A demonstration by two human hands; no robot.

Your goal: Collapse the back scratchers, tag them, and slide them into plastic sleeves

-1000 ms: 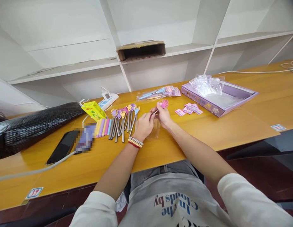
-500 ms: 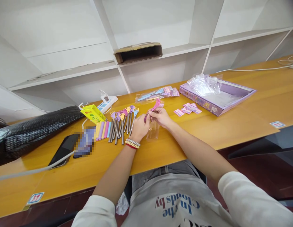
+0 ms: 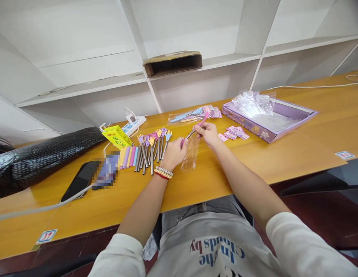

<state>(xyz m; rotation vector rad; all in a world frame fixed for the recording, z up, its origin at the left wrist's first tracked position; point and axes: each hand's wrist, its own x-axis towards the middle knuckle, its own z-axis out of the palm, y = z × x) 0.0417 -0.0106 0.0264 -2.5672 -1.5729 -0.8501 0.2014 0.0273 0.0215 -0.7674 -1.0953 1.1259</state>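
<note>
A pink hand-shaped scratcher (image 3: 202,120) with a metal rod and a purple handle spans my two hands. My left hand (image 3: 175,151) is closed round its handle end, and my right hand (image 3: 208,133) pinches it near the pink head. Below it a clear plastic bag (image 3: 191,156) lies on the table. Several metal rods with colored hand-shaped heads (image 3: 151,148) lie left of my left hand, beside a row of pastel handles (image 3: 129,156). Small pink cards (image 3: 236,132) are right of my right hand.
Behind my hands lies a bag of packed scratchers (image 3: 193,114). A purple tray (image 3: 271,134) holding clear bags is at the right. At the left are a yellow box (image 3: 117,137), a power strip (image 3: 135,125), a phone (image 3: 81,180), a cable and a black-wrapped roll (image 3: 46,157).
My hands have moved apart, with my right hand shifted right and up along the scratcher. More of its metal rod now shows between them. The view has shifted slightly.
</note>
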